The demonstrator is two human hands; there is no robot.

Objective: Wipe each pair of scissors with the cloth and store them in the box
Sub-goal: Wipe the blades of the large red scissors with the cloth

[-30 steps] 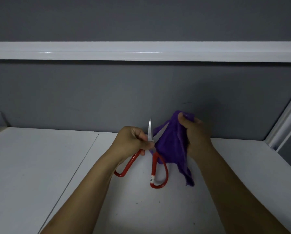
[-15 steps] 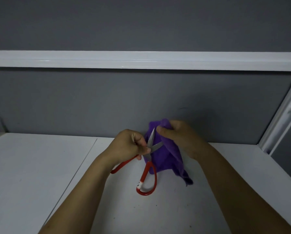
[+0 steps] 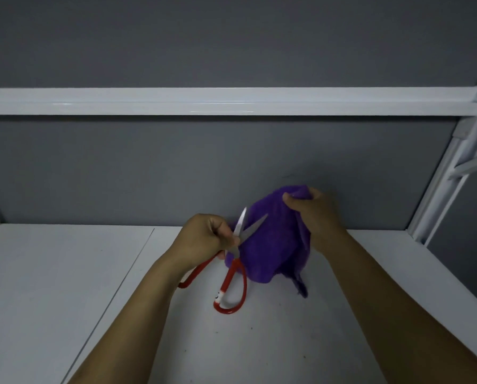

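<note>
**A:** Where are the scissors, and who has them?

**B:** The left hand (image 3: 202,239) grips the scissors (image 3: 235,252) right at the pivot, fingers curled round them, above the white table (image 3: 65,273). The long axis runs roughly 12 to 6, with the blades up and the red loops hanging down.

**A:** Are the blades together?

**B:** No, they're splayed. One tip aims at 12, the other at about 1, and both show against the purple cloth (image 3: 270,245).

**A:** And where is the cloth from the grip?

**B:** At 3 o'clock from the left hand, right beside the blades. The right hand (image 3: 313,214) pinches its top edge between thumb and fingers, at about 2 o'clock from the pivot. The rest hangs down behind the blades.

**A:** Which hand does the wiping, then?

**B:** The right, I'd judge. It's nearer the tips and would draw the cloth along a blade. Both forearms come in from 6, and the back of the left hand faces the camera.

**A:** And the box?

**B:** Not in view.
</note>
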